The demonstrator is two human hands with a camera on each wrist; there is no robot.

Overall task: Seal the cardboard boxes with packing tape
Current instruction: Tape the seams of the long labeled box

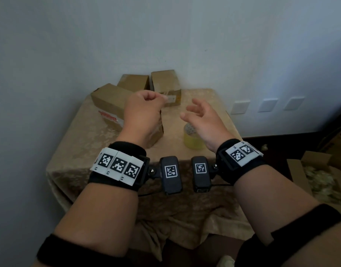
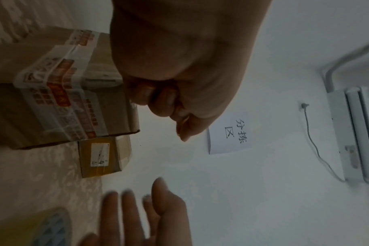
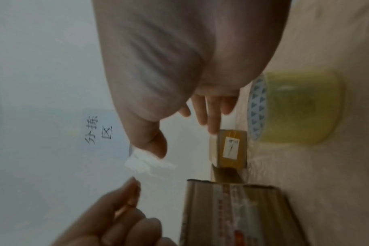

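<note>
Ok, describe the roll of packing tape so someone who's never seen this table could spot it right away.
Find the small table draped in gold cloth against the wall. On its near right part, just under the right hand, lies the tape roll. It is the only round, yellowish thing there; everything else is a brown box.

Both forearms reach forward side by side, each wrist wrapped in a black band with white coded tags. Left hand [image 1: 141, 110] is raised, knuckles up, fingers curled tight into the palm with the thumb pressed against the index finger in a pinching grip; what it pinches is too blurred to tell. Right hand [image 1: 201, 120] is lifted beside it and apart from it, palm turned inward, fingers [image 1: 197, 105] spread and loosely bent, holding nothing.
</note>
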